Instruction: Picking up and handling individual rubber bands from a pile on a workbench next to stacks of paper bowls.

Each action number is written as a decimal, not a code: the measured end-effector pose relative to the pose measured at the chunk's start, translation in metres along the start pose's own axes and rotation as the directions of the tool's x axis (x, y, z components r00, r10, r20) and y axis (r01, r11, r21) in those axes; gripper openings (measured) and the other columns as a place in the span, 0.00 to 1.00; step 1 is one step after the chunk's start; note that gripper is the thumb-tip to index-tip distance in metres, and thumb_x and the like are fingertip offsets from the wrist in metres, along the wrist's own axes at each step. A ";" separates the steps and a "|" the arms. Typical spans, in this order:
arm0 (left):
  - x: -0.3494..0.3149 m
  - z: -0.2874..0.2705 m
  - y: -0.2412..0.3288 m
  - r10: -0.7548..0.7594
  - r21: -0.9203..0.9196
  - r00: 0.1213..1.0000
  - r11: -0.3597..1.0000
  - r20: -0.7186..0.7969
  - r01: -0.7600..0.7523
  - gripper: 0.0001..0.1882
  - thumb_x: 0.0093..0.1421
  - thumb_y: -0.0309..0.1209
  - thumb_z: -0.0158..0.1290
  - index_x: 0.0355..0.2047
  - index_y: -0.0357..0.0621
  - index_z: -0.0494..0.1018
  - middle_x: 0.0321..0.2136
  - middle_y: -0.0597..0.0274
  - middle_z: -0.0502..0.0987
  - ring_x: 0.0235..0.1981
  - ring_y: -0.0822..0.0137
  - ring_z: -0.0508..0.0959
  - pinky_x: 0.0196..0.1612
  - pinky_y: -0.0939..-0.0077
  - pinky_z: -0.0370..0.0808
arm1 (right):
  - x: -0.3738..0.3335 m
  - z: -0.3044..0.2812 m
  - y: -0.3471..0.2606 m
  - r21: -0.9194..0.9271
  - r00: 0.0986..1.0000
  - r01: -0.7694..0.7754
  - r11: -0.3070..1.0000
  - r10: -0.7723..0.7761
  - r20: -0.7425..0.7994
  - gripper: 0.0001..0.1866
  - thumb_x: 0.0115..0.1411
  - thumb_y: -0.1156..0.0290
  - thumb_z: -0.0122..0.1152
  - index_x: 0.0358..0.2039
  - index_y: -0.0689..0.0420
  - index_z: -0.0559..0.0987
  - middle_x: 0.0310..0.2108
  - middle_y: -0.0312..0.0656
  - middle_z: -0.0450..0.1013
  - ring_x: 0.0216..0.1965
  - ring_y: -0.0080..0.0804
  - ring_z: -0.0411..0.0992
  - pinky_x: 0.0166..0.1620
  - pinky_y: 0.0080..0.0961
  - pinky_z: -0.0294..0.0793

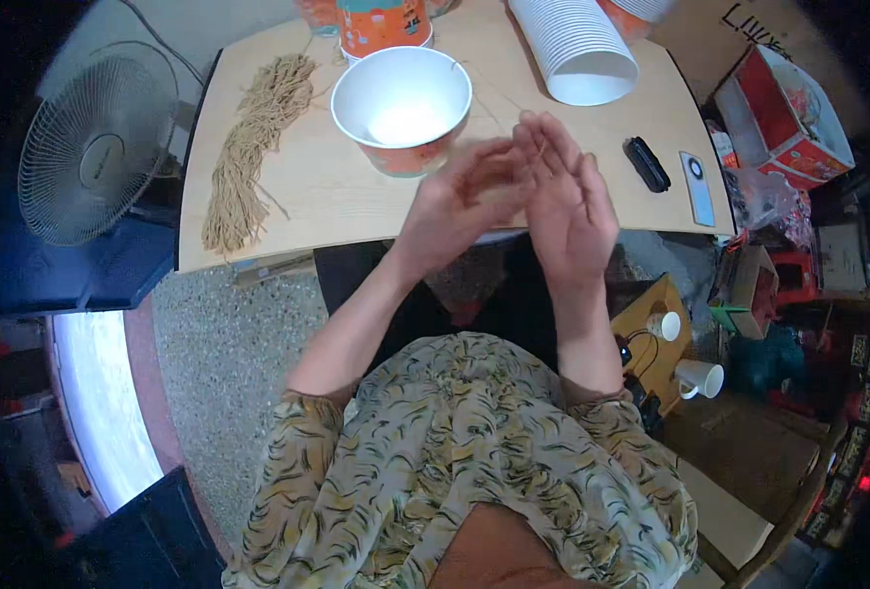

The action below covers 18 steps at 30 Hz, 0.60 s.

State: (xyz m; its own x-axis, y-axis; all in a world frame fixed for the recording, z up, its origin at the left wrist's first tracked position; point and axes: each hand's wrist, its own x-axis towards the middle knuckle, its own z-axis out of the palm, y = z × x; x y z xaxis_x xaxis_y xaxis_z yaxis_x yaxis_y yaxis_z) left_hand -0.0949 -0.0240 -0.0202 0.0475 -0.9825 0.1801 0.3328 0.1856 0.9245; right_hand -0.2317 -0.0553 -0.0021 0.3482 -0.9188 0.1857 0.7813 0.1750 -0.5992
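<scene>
My left hand (462, 199) and my right hand (574, 204) are raised together over the table's near edge, in front of a white-lined paper bucket (406, 98). The right palm faces left, its fingers stretched upward. My left fingers curve toward the right palm, the thumb apart from them, and the tips meet or nearly meet the right hand. Blur hides whether a thin strand lies between the palms. The bucket stands upright with an orange outside; a thin cord end shows at its far right rim. A bundle of tan twisted cords (248, 157) lies at the left.
Behind the bucket stands an orange printed bucket (381, 27). Nested white buckets (582, 54) lie on their side at the back right. A black folded object (646, 164) and a pale blue phone-like item (696, 187) lie at the table's right. A fan (101, 157) stands left; mugs (698, 378) sit lower right.
</scene>
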 end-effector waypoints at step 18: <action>-0.093 -0.054 -0.005 -0.224 0.470 0.974 0.857 -0.030 0.212 0.04 0.59 0.23 0.57 0.35 0.39 0.79 0.22 0.67 0.78 0.20 0.81 0.73 0.23 0.87 0.66 | 0.000 -0.064 0.016 -0.956 0.907 0.222 -0.192 -0.318 0.275 0.19 0.65 0.72 0.53 0.55 0.63 0.70 0.47 0.50 0.71 0.48 0.44 0.71 0.53 0.34 0.70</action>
State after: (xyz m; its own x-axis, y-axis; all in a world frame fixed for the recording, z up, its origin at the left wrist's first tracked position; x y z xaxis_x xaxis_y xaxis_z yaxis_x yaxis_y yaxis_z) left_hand -0.0504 0.0656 -0.0598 0.0000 -0.9991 -0.0417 -0.1474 -0.0413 0.9882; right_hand -0.2520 -0.0754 -0.0614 0.2097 -0.7923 0.5730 -0.5681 -0.5756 -0.5881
